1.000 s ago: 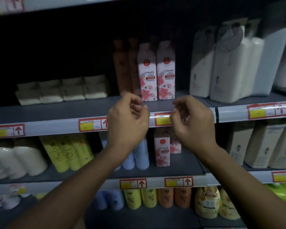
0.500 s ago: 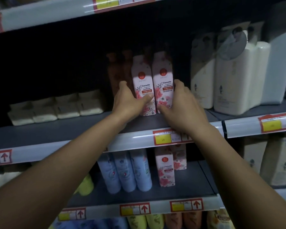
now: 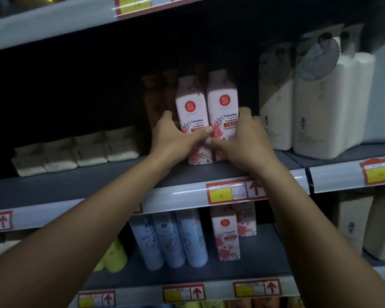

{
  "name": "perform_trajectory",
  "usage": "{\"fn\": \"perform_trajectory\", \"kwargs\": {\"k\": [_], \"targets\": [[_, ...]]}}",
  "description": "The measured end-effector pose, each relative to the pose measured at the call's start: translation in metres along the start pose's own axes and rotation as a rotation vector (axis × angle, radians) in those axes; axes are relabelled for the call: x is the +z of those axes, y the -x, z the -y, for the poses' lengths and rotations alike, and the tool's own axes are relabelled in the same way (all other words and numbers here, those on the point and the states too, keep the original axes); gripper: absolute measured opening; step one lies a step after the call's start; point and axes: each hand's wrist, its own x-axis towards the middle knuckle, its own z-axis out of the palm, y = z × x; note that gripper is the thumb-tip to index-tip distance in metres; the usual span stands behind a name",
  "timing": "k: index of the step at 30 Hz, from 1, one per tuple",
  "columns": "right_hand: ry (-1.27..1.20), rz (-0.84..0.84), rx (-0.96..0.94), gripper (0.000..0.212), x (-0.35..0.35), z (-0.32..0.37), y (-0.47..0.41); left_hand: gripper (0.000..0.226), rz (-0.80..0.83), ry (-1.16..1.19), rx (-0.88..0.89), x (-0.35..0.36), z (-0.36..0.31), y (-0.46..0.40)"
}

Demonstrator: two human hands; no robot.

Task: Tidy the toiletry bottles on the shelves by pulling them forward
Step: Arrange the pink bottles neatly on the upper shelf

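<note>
Two pink floral Camellia conditioner bottles stand side by side on the middle shelf (image 3: 125, 185). My left hand (image 3: 176, 138) grips the left Camellia bottle (image 3: 190, 107), thumb across its front and fingers behind its left side. My right hand (image 3: 242, 136) grips the right Camellia bottle (image 3: 223, 103), fingers round its right side and thumb on the front. Both bottles are upright, set back from the shelf's front rail. Brown bottles (image 3: 158, 96) stand behind them in the dark.
Large cream bottles (image 3: 316, 112) stand to the right on the same shelf, low pale packs (image 3: 76, 152) to the left. On the shelf below are pale blue bottles (image 3: 171, 238), another floral bottle (image 3: 226, 236) and yellow-green tubes (image 3: 113, 256). Price labels (image 3: 227, 192) line the rails.
Both hands rose from the shelf rail to the two Camellia bottles and closed round them. The view moved up and nearer to the shelf.
</note>
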Motion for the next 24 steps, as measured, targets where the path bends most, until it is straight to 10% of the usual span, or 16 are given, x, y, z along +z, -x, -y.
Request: {"fn": "perform_trajectory", "kwargs": {"k": [24], "targets": [[-0.089,-0.359,-0.524,0.082,-0.074,0.018,0.103,0.074,-0.111,0.207,0.356,-0.056,-0.067,0.130]]}}
